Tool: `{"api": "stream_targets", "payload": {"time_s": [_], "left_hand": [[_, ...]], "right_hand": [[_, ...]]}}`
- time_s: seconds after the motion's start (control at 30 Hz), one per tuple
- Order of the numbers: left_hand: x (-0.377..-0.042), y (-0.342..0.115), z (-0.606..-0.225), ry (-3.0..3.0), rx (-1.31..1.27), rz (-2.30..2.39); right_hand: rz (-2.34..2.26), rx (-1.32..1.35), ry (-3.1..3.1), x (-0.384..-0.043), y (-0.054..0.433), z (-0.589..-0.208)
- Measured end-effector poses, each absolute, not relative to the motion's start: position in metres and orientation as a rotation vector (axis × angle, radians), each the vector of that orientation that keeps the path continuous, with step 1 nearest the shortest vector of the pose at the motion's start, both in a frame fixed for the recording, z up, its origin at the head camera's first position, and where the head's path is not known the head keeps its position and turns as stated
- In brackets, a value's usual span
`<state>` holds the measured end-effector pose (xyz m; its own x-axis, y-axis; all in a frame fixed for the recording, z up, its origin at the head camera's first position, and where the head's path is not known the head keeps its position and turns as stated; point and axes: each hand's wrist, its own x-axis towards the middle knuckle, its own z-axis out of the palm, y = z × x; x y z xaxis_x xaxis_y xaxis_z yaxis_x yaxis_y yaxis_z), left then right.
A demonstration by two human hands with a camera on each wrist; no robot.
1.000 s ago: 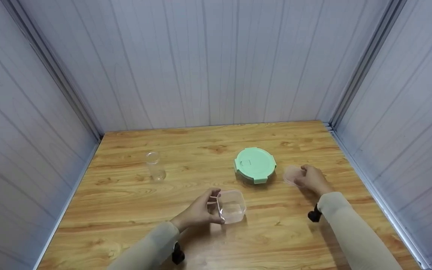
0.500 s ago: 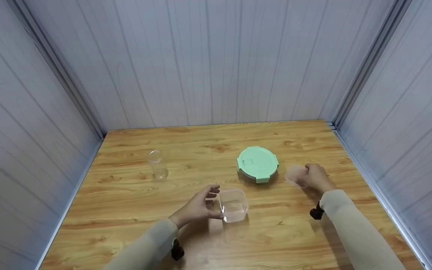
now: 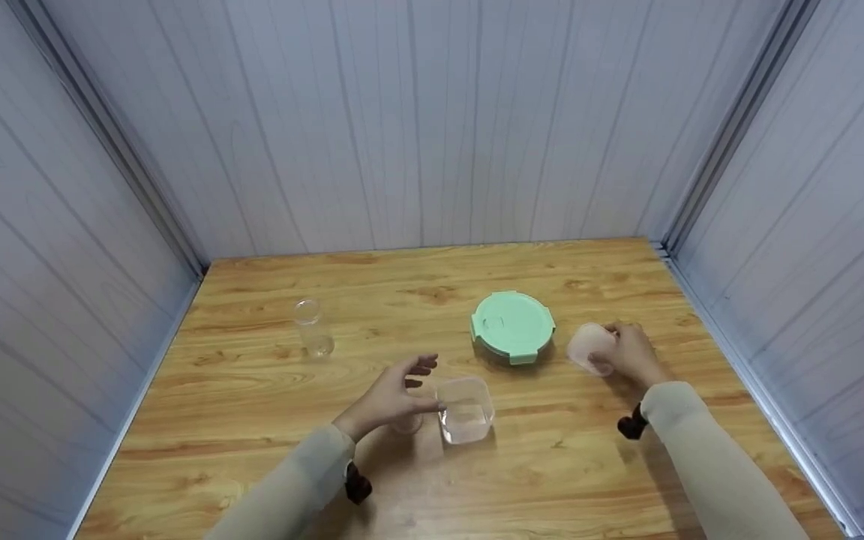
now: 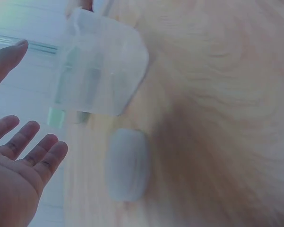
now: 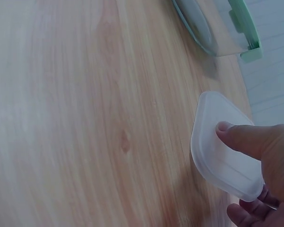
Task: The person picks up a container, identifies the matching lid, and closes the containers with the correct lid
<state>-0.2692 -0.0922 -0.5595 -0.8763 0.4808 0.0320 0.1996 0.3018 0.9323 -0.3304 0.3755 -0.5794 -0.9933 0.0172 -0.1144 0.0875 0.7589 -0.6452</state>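
Left hand (image 3: pixel 383 400) beside box (image 3: pixel 466 412), all 4 fingers and thumb spread loose, gripping nothing. Box on table (image 3: pixel 552 472), mouth up. Pale rounded piece (image 4: pixel 128 164) on table near box, partly hidden under left hand in head view. Right hand (image 3: pixel 634 354) pinches lid (image 3: pixel 589 346), thumb on top. Green-topped bowl (image 3: pixel 513 327) between box and lid, farther back. Clear cup (image 3: pixel 315 330) upright, well left.

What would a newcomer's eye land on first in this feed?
Probably the round mint-green plastic lid, the only green item on the light-brown wood-grain table, right of centre in the head view. Next, the right hand pinching a rounded-square translucent white plastic lid to its right. Then the clear square plastic container nearer the viewer, beside the left hand.
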Motion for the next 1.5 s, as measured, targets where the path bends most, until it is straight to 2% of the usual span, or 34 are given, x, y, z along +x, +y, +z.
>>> {"api": "stream_targets", "payload": {"time_s": [0.6,1.2,1.5], "left_hand": [[-0.286,-0.079,-0.549,2.372,0.662,1.649],[-0.298,-0.061,-0.543,2.377,0.620,1.702],[-0.306,-0.055,-0.536,2.377,0.650,1.715]], "right_hand": [[-1.455,0.250,2.719,-0.323,0.364,-0.568],[-1.497,0.167,2.828,-0.317,0.361,-0.549],[-1.741,0.135,2.723,-0.313,0.357,-0.533]]}}
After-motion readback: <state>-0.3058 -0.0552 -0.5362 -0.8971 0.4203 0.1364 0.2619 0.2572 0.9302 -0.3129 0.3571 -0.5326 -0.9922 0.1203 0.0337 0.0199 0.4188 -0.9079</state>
